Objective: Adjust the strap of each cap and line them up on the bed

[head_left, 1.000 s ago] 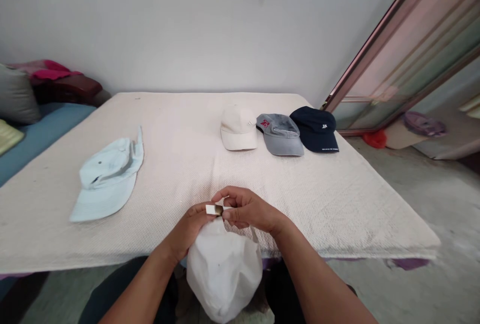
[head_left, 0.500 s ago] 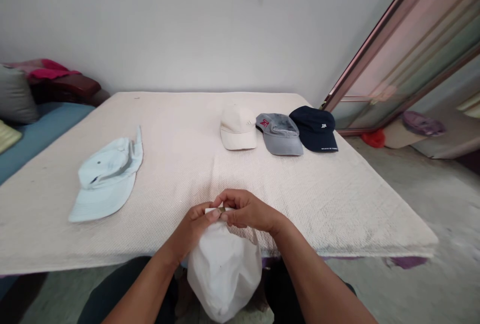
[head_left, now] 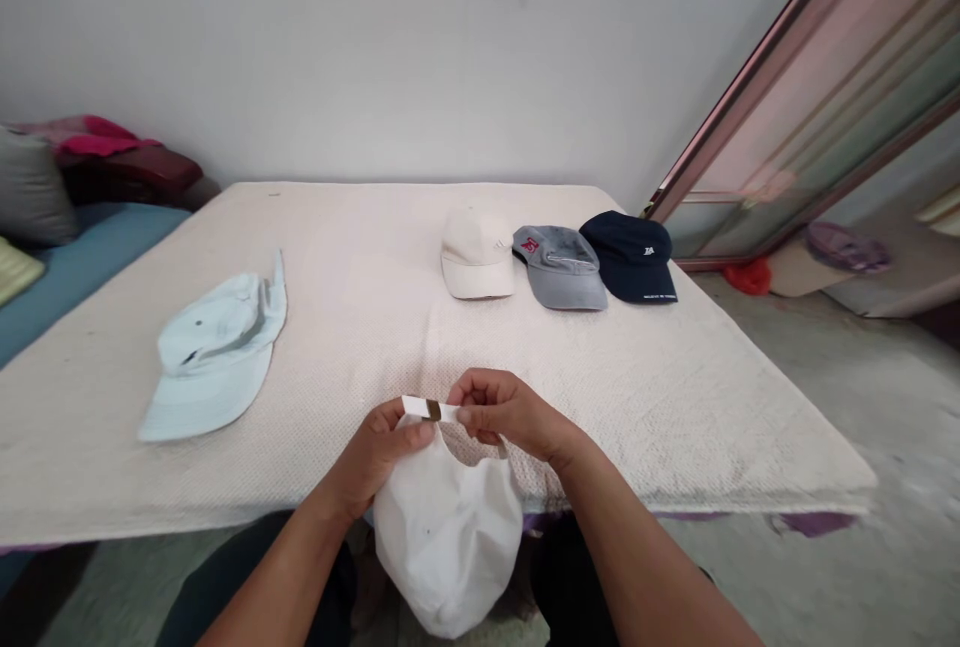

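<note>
A white cap (head_left: 450,537) hangs crown down at the table's front edge, between my two hands. Its back strap (head_left: 414,407) runs through a small brass-coloured buckle (head_left: 433,410) above the opening. My left hand (head_left: 391,442) pinches the cap's edge just left of the buckle. With thumb and fingers, my right hand (head_left: 495,409) grips the strap to the right of the buckle. On the table's left side lies a pale blue cap (head_left: 214,352), its strap end sticking up.
Toward the table's (head_left: 352,257) back right, a cream cap (head_left: 478,255), a grey cap (head_left: 562,269) and a navy cap (head_left: 630,257) lie in a row. A white wall stands behind. A blue seat (head_left: 97,237) with cushions is at the left.
My right hand has moved slightly right, away from my left hand. The buckle and the strap's left end, partly covered by fingers before, now show clearly.
</note>
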A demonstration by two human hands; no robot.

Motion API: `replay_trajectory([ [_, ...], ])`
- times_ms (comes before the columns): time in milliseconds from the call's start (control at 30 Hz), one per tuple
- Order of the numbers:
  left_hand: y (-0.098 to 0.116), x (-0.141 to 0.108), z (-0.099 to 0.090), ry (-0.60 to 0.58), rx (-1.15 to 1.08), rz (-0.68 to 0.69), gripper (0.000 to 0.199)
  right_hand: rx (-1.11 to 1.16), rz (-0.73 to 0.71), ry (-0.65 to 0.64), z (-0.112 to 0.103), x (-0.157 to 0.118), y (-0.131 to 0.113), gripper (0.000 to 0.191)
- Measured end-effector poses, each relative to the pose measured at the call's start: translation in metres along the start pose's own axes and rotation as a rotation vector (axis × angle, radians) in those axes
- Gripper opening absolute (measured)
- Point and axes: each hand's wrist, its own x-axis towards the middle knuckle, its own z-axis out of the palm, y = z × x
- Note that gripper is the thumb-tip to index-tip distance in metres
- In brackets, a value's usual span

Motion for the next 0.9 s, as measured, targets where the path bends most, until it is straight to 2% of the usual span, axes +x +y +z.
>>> replay_trajectory([
  [200, -0.001, 0.001, -0.001, 0.002, 0.098, 0.01, 0.013, 0.096, -0.034, -0.088, 0.0, 0.001, 0.001, 0.021],
  [367, -0.001, 0.001, -0.001, -0.006, 0.134, 0.022, 0.016, 0.093, -0.013, -0.098, 0.002, 0.001, 0.001, 0.022],
  [500, -0.003, -0.001, 0.001, -0.047, 0.072, 0.043, 0.024, 0.043, 0.011, -0.059, 0.005, 0.003, 0.0, 0.021],
  [733, -0.002, 0.002, 0.012, 0.152, 0.114, 0.094, 0.022, 0.016, -0.008, -0.015, 0.005, 0.004, 0.001, 0.021],
  [900, -0.005, 0.006, 0.009, 0.18, -0.045, 0.039, 0.019, -0.002, -0.006, 0.022, 0.004, 0.003, -0.001, 0.018],
])
